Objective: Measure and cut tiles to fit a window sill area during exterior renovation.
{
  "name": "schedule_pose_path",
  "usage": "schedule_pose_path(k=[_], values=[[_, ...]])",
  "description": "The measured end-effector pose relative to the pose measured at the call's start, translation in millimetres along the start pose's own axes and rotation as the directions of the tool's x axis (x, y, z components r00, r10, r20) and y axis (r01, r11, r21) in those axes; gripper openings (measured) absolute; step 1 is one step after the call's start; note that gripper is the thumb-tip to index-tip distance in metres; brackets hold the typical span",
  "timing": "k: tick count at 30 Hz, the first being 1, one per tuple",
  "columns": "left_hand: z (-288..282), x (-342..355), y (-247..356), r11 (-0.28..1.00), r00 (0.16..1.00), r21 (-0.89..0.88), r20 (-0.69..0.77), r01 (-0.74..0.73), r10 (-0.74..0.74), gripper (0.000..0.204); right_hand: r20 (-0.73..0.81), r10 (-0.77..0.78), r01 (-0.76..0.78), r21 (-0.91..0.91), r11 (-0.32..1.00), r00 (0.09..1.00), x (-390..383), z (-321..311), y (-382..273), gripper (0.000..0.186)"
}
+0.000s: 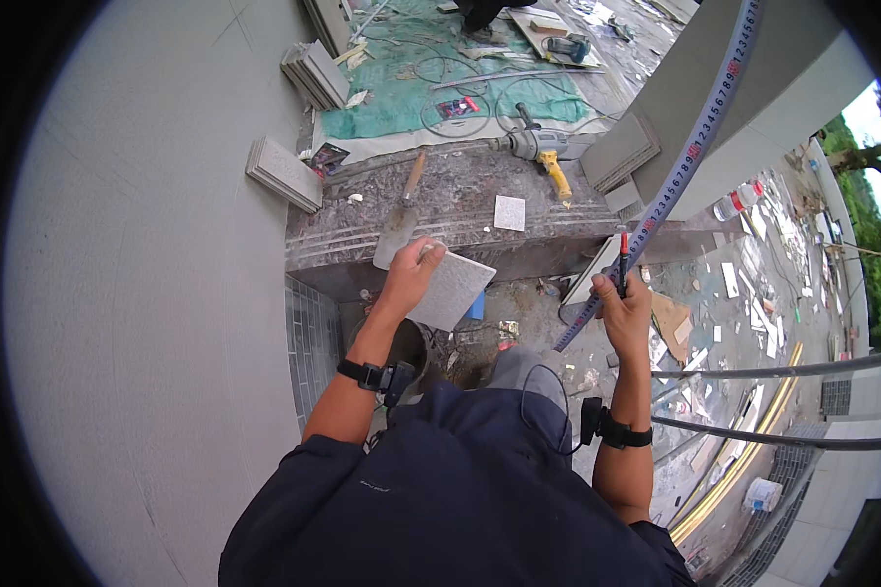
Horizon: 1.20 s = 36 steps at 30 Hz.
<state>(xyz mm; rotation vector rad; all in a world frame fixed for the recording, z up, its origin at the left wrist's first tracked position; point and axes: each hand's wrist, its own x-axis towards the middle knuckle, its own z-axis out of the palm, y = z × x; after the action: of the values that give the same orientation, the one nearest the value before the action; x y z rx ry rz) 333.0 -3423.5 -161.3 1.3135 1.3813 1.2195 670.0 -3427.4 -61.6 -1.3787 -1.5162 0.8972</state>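
Tile point(453, 291) | in left fingers point(431, 256) | tape blade point(690, 157), marker point(624, 254) | in right fingers point(607, 289)

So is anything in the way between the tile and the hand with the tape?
Nothing visible. Open space separates the pale tile in the left hand from the right hand, which holds a tape measure and a red-and-black pen.

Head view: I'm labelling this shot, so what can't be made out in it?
All in the head view:
Tape: far end cut off by the upper edge.
Tile: underside, hidden by its own upper face.
Pen: lower end, hidden by the right hand.
Co-worker: mostly cut off by the upper edge.
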Motion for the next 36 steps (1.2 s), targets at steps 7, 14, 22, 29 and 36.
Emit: schedule_pose_path(k=[7, 14, 22, 29, 36], values=[[15.1, 88.5, -2.3, 0.98, 0.989, -0.163, -0.083, 0.11, -0.125, 0.042, 0.186, 0.044, -0.044, -0.003, 0.999, 0.981, 134.7, 14.8, 22.1, 0.033], [68.8, 190.1, -87.0, 0.818, 0.835, -0.572, -0.419, 0.063, -0.357, 0.032, 0.465, -0.009, 0.066, -0.108, 0.992, 0.885, 297.1, 16.0, 102.1, 0.031], [156.1, 223.7, -189.4, 0.413, 0.388, -0.905, -0.42, -0.106, -0.82, 0.04, 0.739, 0.023, 0.245, -0.252, 0.936, 0.673, 414.1, 14.0, 160.2, 0.028], [228.4, 191.2, -272.1, 0.215, 0.28, -0.897, -0.336, -0.388, -0.899, 0.038, 0.887, 0.088, 0.449, -0.313, 0.837, 0.454, 390.5, 48.9, 202.0, 0.028], [261.2, 188.6, -316.6, 0.207, 0.161, -0.865, -0.31, -0.458, -0.937, 0.034, 0.935, -0.002, 0.635, -0.24, 0.735, 0.356, 339.1, 103.2, 240.3, 0.021]])
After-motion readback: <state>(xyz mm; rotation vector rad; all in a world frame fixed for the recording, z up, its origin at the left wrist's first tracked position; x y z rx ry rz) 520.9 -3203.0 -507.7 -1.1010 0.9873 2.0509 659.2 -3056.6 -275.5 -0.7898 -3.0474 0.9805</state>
